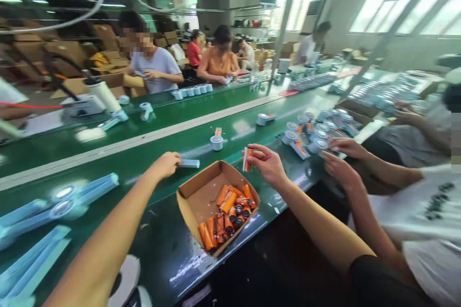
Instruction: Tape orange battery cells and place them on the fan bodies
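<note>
My left hand is closed around the end of a light blue plastic part, just above the green work surface. In my right hand, fingers and thumb pinch an orange battery with a white strip along its side. Between and below both hands sits an open cardboard box holding several orange cylindrical batteries, some with black ends and thin wires. Beyond the box stands a light blue round housing with an orange piece sticking up from it.
Light blue long-handled housings lie at left, above a white roll. More housings are clustered at right, beside a co-worker's hands. A pale strip runs along the green bench. Other people sit across it.
</note>
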Tool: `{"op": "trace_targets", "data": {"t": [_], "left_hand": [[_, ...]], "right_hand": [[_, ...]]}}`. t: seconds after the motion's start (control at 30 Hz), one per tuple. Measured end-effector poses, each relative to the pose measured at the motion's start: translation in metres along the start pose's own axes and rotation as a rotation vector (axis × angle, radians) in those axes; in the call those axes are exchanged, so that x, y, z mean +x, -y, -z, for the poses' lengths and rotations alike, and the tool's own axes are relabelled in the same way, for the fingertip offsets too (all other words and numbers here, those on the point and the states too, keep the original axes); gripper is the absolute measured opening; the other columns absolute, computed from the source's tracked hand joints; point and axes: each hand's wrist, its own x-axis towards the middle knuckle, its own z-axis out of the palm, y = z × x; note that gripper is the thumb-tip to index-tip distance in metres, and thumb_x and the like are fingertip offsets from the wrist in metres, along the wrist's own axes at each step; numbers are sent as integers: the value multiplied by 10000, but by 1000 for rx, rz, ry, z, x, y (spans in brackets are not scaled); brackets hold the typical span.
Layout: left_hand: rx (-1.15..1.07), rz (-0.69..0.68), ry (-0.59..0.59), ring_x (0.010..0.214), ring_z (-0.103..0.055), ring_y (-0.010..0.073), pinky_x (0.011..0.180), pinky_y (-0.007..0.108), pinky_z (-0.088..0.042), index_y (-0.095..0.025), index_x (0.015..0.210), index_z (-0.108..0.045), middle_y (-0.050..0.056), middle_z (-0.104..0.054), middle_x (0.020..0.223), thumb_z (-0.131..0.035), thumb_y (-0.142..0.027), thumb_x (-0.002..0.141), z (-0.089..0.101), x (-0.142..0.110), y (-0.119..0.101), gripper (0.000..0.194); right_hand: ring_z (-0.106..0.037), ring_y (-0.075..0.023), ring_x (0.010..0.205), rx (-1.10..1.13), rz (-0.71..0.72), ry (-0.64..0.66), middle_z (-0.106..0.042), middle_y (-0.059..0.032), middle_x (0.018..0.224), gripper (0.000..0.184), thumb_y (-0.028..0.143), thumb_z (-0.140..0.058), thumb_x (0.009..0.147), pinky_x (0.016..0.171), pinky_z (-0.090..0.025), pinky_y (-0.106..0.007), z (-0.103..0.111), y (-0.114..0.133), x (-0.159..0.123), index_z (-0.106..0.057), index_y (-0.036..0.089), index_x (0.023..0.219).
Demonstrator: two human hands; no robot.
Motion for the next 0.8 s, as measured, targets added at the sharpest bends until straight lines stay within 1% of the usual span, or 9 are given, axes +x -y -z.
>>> {"op": "trace_targets", "data": {"t": [0.1, 0.17, 0.23, 0.3, 0.37, 0.47, 0.57, 0.7, 0.8], "left_hand": [[-100, 46, 43, 1038, -718, 207, 854, 229, -567, -249, 996, -828, 53, -790, 1157, -609, -307, 828, -13, -1, 15, 281], [-152, 68, 53, 992, -725, 199, 830, 225, -559, -252, 1029, -821, 47, -800, 1114, -613, -346, 850, -17, 3, 19, 290], [-179, 88, 45, 958, -727, 203, 823, 241, -553, -247, 1029, -812, 49, -805, 1080, -595, -325, 872, -21, 8, 20, 279], [-193, 102, 23, 960, -726, 214, 842, 267, -553, -246, 1039, -803, 55, -802, 1084, -563, -303, 904, -27, 11, 20, 281], [-204, 92, 5, 1020, -720, 225, 896, 282, -552, -259, 1038, -803, 57, -795, 1116, -574, -320, 924, -35, 13, 17, 263], [-214, 39, -6, 1196, -671, 242, 1037, 286, -516, -281, 997, -815, 52, -772, 1204, -710, -333, 857, -44, 14, 11, 182], [-216, 28, -20, 1292, -623, 277, 1122, 331, -479, -240, 924, -808, 88, -746, 1248, -764, -242, 794, -48, 15, 6, 137], [-259, 68, -30, 1210, -673, 259, 1063, 353, -512, -207, 901, -778, 87, -747, 1263, -729, -202, 839, -43, 16, 6, 80], [-310, 147, -71, 1138, -709, 226, 959, 298, -533, -242, 1027, -763, 52, -760, 1277, -636, -256, 939, -39, 16, 8, 156]], "right_hand": [[-804, -217, 893, -270, 54, 262, -845, -57, 1004, 473, 498, -778, 854, 833, -640, -372, -64, -20, 59, -709, 205, 1218], [-800, -200, 848, -380, 71, 391, -842, -39, 936, 367, 403, -779, 857, 828, -625, -344, -103, -31, 87, -721, 198, 1156], [-790, -188, 811, -483, 89, 485, -831, -16, 867, 267, 308, -797, 844, 802, -604, -313, -132, -39, 105, -734, 210, 1084], [-782, -191, 809, -619, 113, 559, -823, -6, 838, 207, 254, -804, 846, 791, -581, -302, -148, -45, 115, -739, 225, 1040], [-781, -209, 842, -753, 140, 610, -820, -11, 840, 180, 234, -812, 853, 807, -562, -309, -154, -49, 118, -745, 235, 1019], [-779, -233, 877, -915, 175, 679, -820, -25, 858, 187, 221, -822, 862, 816, -542, -311, -153, -52, 119, -761, 240, 1037], [-777, -244, 889, -1031, 200, 733, -825, -38, 891, 219, 212, -832, 863, 794, -530, -300, -151, -51, 118, -776, 241, 1073], [-782, -234, 939, -1127, 226, 771, -840, -46, 971, 248, 267, -778, 938, 804, -532, -288, -146, -43, 121, -770, 253, 1185], [-785, -207, 970, -1177, 239, 795, -844, -36, 1028, 265, 295, -707, 1001, 838, -540, -270, -140, -38, 120, -749, 271, 1261]]}}
